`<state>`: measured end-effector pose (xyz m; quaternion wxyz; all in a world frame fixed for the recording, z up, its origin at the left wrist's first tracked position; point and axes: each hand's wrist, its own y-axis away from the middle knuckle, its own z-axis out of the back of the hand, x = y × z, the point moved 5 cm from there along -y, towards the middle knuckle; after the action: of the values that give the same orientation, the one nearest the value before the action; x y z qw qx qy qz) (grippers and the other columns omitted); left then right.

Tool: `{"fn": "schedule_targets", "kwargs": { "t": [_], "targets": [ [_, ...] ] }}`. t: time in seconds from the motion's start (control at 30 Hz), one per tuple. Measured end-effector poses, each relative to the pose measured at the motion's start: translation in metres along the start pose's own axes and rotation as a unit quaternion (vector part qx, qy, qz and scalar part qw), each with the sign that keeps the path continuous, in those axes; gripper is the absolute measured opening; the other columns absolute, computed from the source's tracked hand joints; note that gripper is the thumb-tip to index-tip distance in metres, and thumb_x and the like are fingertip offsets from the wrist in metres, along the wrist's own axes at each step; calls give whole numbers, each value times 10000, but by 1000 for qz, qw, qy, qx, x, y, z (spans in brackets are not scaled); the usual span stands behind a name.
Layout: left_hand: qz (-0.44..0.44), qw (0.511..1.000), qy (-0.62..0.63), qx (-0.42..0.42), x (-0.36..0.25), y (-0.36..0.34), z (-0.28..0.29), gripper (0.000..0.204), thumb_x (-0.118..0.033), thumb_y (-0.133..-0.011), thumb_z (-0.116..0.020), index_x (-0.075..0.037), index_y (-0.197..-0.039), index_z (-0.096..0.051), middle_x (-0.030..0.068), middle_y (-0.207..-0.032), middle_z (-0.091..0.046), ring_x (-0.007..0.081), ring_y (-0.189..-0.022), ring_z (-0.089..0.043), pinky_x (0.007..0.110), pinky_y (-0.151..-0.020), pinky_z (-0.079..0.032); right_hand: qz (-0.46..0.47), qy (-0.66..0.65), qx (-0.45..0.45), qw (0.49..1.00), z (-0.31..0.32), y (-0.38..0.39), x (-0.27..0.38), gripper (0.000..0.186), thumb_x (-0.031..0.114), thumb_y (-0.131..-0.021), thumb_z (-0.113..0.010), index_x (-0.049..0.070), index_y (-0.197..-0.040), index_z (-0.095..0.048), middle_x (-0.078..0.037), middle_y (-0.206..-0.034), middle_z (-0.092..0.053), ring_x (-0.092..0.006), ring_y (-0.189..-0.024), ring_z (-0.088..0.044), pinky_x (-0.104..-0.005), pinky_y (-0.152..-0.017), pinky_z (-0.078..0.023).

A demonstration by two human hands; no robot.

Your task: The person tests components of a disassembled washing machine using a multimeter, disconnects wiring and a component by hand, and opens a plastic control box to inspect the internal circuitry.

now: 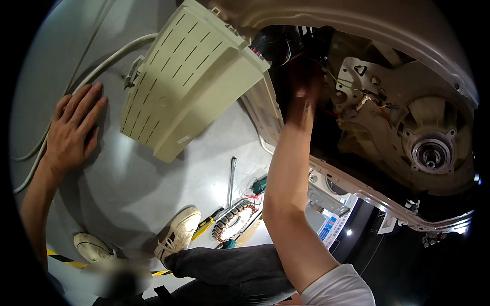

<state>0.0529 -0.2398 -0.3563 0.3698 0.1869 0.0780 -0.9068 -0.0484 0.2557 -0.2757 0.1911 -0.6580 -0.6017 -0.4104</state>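
The left hand point(74, 127) is laid flat on the grey floor point(132, 183) at nine o'clock, fingers spread and open, gripping nothing; a pale hose point(109, 58) runs just beside its fingertips. The right hand point(302, 86) is raised to twelve o'clock, reaching into the dark opening of an overturned washing machine point(388, 30), among coloured wires point(352, 92); whether it is closed on anything cannot be told, since it sits in shadow. At eleven o'clock a cream slotted panel point(189, 76) leans out from the machine's edge. At three o'clock the round metal hub point(431, 153) of the drum is seen. On the floor near six o'clock a ring-shaped motor coil point(234, 222) lies beside a long metal tool point(232, 178), with a white shoe point(178, 232) close by.
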Motion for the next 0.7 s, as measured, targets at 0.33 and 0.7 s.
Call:
{"fn": "schedule_targets", "kwargs": {
  "t": [0.33, 0.7],
  "targets": [
    [-10, 999, -20, -24, -3, -1, 7, 592, -135, -766, -579, -58, -1342, -470, 106, -1483, -356, 258, -1367, -334, 416, -1110, -252, 49, 27, -50, 997, -11, 0, -5, 191, 124, -969, -484, 16, -1097, -576, -129, -1042, -630, -235, -925, -603, -338, -793, -516],
    [-1, 1000, 1, -1, -2, 2, 3, 641, -111, -759, -573, -57, -1380, -425, 129, -1499, -315, 279, -1380, -301, 441, -1126, -218, 21, 13, 28, 999, -8, -5, -6, 249, 135, -931, -529, 11, -1146, -546, -137, -1077, -614, -248, -986, -584, -343, -831, -488]
  ]
}}
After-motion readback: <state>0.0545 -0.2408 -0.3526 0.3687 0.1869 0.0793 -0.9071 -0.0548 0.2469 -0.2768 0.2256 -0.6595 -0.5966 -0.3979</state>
